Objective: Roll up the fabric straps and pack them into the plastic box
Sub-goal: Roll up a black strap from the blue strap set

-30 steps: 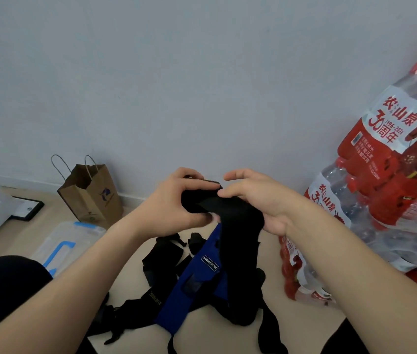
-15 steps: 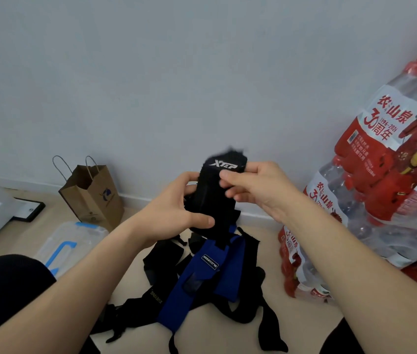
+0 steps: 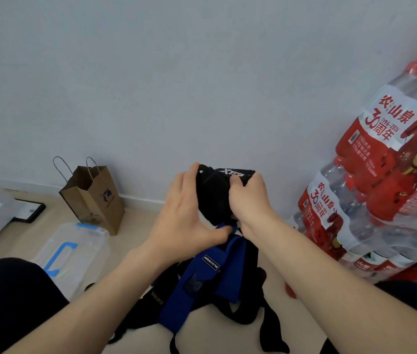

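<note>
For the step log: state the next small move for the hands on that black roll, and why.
Probably one more turn of the black roll, held between left hand and right hand: a blue strap hangs unwound from under it to the floor, so the plastic box can wait.

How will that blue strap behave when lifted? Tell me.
Probably floppy: the blue strap hangs limp and creased below the black roll. Likely light, being thin fabric. It may drag the black straps tangled around it.

one head-worn view looks forward and down, close over the left hand and right hand, facing a wall.
</note>
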{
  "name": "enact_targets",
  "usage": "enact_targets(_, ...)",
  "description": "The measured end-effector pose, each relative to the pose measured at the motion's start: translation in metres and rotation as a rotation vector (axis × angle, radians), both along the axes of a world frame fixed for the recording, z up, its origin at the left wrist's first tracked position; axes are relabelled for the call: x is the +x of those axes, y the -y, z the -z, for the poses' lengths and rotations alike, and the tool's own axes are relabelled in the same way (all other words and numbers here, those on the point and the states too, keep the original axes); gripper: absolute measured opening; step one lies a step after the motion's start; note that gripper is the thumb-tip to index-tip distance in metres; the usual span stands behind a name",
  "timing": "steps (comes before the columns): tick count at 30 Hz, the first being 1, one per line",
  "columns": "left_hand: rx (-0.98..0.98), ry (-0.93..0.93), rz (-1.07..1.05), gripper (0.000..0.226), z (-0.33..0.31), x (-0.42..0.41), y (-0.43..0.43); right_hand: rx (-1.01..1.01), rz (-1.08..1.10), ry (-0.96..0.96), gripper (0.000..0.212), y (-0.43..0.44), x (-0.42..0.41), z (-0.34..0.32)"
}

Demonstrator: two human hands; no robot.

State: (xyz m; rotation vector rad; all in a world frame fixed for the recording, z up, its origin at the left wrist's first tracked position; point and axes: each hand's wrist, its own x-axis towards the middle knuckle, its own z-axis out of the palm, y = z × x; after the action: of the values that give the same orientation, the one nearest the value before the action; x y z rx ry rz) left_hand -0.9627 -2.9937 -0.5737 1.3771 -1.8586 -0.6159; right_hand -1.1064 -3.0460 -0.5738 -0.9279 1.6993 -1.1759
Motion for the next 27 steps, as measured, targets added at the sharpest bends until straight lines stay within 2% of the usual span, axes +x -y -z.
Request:
enact_targets(1, -0.019, 0.031, -0.022, 0.123, 0.003, -0.003, -0.001, 0.01, -0.015, 0.01, 0.022, -0.004, 0.004, 0.001)
enact_targets(4, -0.079, 0.008, -0.124, 0.124, 0.005, -0.004, 0.0, -0.009, -0.076, -0.057, 0.016, -0.014, 0.012, 0.001)
enact_targets(8, -0.093, -0.044, -0.161, 0.124, 0.002, 0.001, 0.0, -0.211, 0.055, -0.177, 0.022, -0.006, 0.001, -0.009)
enact_targets(10, -0.111, -0.054, -0.178, 0.117, -0.001, 0.0, -0.002, -0.251, 0.147, -0.165, 0.022, 0.004, -0.014, -0.016)
enact_targets(12, -0.179, -0.052, -0.154, 0.108, -0.005, -0.003, -0.005, -0.192, 0.189, -0.058, 0.02, 0.012, -0.025, -0.014)
enact_targets(14, -0.26, -0.062, -0.134, 0.102, -0.008, -0.006, -0.008, -0.042, 0.121, 0.057, 0.019, 0.012, -0.021, -0.008)
enact_targets(18, -0.322, -0.115, -0.124, 0.102, -0.007, -0.007, -0.011, 0.292, -0.222, 0.528, 0.033, -0.002, -0.009, -0.008)
enact_targets(20, -0.311, -0.172, -0.124, 0.105, -0.006, -0.008, -0.01, 0.321, -0.361, 0.715, 0.038, -0.005, -0.012, -0.012)
enact_targets(21, -0.308, -0.193, -0.117, 0.107, -0.005, -0.007, -0.008, 0.293, -0.414, 0.73, 0.04, -0.004, -0.014, -0.012)
enact_targets(22, -0.303, -0.198, -0.099, 0.109, -0.004, -0.007, -0.007, 0.247, -0.446, 0.679, 0.041, -0.003, -0.015, -0.012)
enact_targets(24, -0.248, -0.18, -0.038, 0.113, -0.003, -0.005, -0.003, 0.106, -0.398, 0.427, 0.036, 0.0, -0.012, -0.01)
enact_targets(27, -0.024, -0.177, 0.039, 0.122, -0.003, 0.003, 0.003, -0.044, -0.24, 0.03, 0.022, 0.005, -0.013, -0.006)
